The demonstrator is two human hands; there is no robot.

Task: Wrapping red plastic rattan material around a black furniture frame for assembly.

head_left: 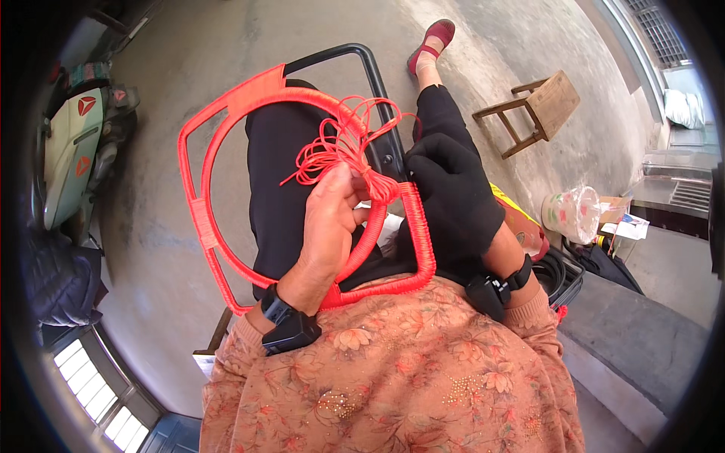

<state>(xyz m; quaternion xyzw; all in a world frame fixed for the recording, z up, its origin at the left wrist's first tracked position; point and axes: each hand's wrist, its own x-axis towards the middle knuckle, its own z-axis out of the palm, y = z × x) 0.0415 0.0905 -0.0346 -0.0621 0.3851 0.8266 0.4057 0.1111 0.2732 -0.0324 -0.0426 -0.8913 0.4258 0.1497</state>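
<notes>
A metal frame (pixel 377 79) with rounded corners lies across my lap, and a ring (pixel 215 162) sits inside it. Red cord is wound tightly over the ring and most of the frame; the bare part is black. My left hand (pixel 330 215), ungloved, is closed on a looped bundle of loose red cord (pixel 336 143) over the ring's right side. My right hand (pixel 453 200), in a black glove, is beside the frame's right bar with its fingers pinched together. A thin strand runs from the bundle toward those fingers; their tips are partly hidden.
A small wooden stool (pixel 547 106) stands on the concrete floor ahead to the right. A pale scooter (pixel 75 162) is at the left, with a dark padded jacket (pixel 64 272) nearer me. On the right are a plastic-wrapped tub (pixel 572 215) and a low ledge (pixel 619 332).
</notes>
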